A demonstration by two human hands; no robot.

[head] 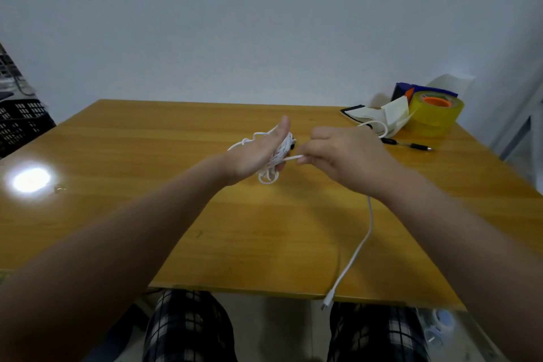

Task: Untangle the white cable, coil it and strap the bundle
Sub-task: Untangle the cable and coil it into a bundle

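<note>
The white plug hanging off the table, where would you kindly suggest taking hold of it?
Probably pinch the plug itself from the near side: it dangles from the cable past the edge of the table, with open space all round.

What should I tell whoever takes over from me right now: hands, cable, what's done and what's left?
Left hand: grips the partly coiled white cable above the table.
Right hand: pinches a strand beside the coil.
The loose tail runs under the right wrist; its plug hangs past the near table edge.
Done: most loops gathered.
Left: wind in the tail, then strap the bundle; no strap shows on it.
</note>
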